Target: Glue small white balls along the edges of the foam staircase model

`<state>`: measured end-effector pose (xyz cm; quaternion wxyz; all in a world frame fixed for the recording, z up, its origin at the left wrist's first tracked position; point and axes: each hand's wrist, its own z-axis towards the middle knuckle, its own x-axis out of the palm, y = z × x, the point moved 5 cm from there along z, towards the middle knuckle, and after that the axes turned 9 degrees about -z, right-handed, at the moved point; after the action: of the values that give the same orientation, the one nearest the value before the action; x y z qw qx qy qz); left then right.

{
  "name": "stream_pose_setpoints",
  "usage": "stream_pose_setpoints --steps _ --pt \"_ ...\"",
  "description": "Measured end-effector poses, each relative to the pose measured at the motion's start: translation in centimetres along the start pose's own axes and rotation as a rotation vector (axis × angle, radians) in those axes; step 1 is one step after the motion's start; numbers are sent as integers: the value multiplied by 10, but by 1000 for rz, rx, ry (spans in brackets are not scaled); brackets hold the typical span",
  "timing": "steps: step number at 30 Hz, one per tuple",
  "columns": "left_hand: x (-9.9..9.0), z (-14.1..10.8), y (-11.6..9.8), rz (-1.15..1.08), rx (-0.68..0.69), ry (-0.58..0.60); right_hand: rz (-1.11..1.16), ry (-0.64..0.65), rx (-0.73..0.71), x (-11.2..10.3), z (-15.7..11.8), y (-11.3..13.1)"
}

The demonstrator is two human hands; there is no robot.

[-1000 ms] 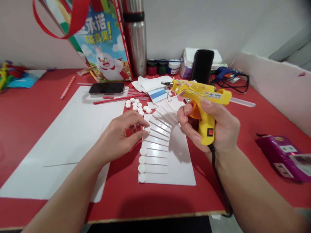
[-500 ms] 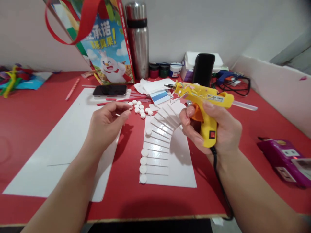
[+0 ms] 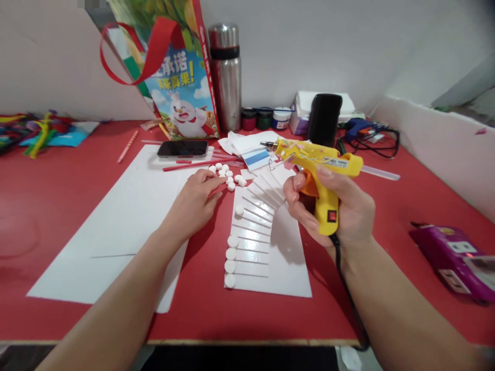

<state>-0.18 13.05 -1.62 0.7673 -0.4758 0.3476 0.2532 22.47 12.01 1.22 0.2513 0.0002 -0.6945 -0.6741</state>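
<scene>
My left hand (image 3: 197, 201) reaches over the red table, its fingertips at the near edge of a pile of small white discs (image 3: 222, 173). Its fingers are stretched out with the thumb apart, and no disc shows in its grasp. In my right hand (image 3: 340, 203) is a yellow hot glue gun (image 3: 319, 159), held up with its metal nozzle pointing left and a clear glue stick out of its back. Below lies a white sheet (image 3: 290, 273) bearing a curved fan of thin strips (image 3: 251, 239). Several white discs (image 3: 230, 266) sit along the strips' left ends.
A large white board (image 3: 104, 216) lies at left, with a phone (image 3: 182, 149) at its top. Behind stand a gift bag (image 3: 185, 98), a steel flask (image 3: 227, 77), paint jars (image 3: 265, 118) and a black phone-like object (image 3: 325, 118). A purple power strip (image 3: 452, 257) is at right.
My left hand has moved right, from the pile's left side to its near edge, and its fingers have straightened. My right hand still holds the glue gun. The view has shifted slightly.
</scene>
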Motion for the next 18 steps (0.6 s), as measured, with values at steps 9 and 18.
stream_pose_setpoints --steps 9,18 --pt "20 28 0 153 90 146 11 -10 -23 -1 0 -1" --pt "4 21 3 -294 -108 37 21 -17 -17 0 -1 1"
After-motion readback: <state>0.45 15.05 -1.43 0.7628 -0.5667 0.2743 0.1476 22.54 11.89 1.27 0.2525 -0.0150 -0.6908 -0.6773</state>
